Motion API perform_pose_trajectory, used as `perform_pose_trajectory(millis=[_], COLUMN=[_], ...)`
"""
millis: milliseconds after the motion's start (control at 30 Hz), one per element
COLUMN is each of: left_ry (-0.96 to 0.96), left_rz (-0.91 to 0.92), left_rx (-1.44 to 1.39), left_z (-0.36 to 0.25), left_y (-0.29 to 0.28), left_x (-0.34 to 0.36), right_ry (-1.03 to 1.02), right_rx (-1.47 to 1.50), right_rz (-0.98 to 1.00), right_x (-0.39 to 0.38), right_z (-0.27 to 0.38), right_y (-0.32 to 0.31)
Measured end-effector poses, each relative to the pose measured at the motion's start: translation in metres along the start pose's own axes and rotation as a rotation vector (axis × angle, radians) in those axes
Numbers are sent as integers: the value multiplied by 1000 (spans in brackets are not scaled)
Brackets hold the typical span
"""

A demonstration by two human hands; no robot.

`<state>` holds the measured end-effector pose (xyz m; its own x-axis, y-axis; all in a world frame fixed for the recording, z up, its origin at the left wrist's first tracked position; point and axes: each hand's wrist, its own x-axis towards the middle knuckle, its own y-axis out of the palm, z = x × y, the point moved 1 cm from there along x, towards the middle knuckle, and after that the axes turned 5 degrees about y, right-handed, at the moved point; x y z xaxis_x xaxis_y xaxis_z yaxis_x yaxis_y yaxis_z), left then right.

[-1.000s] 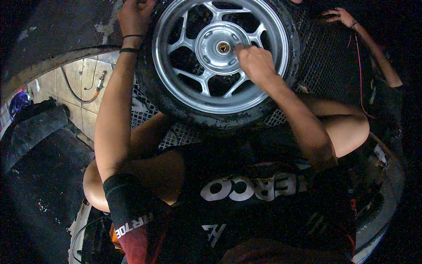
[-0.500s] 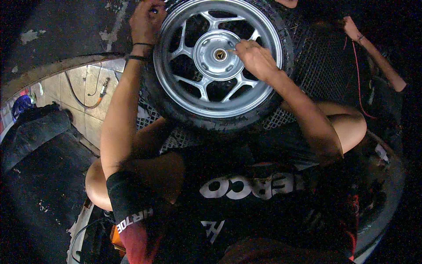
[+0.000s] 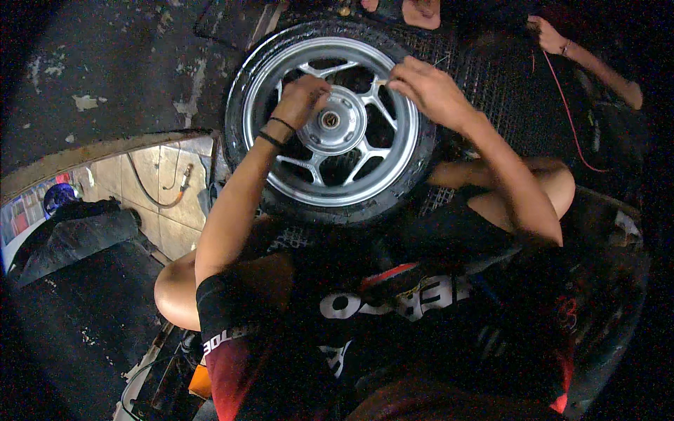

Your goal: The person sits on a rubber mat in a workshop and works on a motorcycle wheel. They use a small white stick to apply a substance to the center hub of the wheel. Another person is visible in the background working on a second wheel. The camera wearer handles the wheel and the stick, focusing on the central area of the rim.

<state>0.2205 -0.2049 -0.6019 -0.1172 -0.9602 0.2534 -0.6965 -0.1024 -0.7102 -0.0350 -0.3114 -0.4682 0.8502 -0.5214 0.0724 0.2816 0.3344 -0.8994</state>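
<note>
A silver spoked wheel rim [image 3: 343, 198] with a black tyre [image 3: 242, 88] lies flat in front of me; its tread looks wet. At its middle is a round hub [image 3: 340, 143] with a brown-rimmed centre hole. My left hand [image 3: 300, 100] hovers over the hub's upper left, fingers curled in; what they hold, if anything, is hidden. Above the rim's upper right side is my right hand [image 3: 434, 92], its fingers bent and pinched together. A tiny pale thing shows at its fingertips, too small to name.
Under the wheel lies a dark mesh mat [image 3: 444, 200]. Another person's hand [image 3: 551, 36] is at the upper right, by a thin red cord [image 3: 564, 95]. Bare toes [image 3: 421, 12] show at the top. On the left, a hose [image 3: 156, 200] lies on beige tiles [image 3: 184, 235].
My left hand has come from the tyre's upper left edge to over the hub. My right hand has left the hub for the rim's upper right. The wheel sits lower in view.
</note>
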Motion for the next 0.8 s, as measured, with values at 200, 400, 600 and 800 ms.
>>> perform_pose_trajectory(millis=[200, 400, 600, 800], left_ry=[-125, -509, -599, -253], left_rz=[-331, -292, -203, 276], left_rx=[398, 585, 684, 279], left_z=[3, 37, 6, -46], left_y=[-118, -198, -187, -46], left_x=[7, -51, -81, -73], right_ry=[6, -111, 24, 88], right_rx=[24, -185, -102, 56], right_rz=[-22, -173, -197, 40], right_x=[-2, 20, 36, 73], right_z=[-61, -93, -82, -127], right_y=[-78, -149, -199, -225])
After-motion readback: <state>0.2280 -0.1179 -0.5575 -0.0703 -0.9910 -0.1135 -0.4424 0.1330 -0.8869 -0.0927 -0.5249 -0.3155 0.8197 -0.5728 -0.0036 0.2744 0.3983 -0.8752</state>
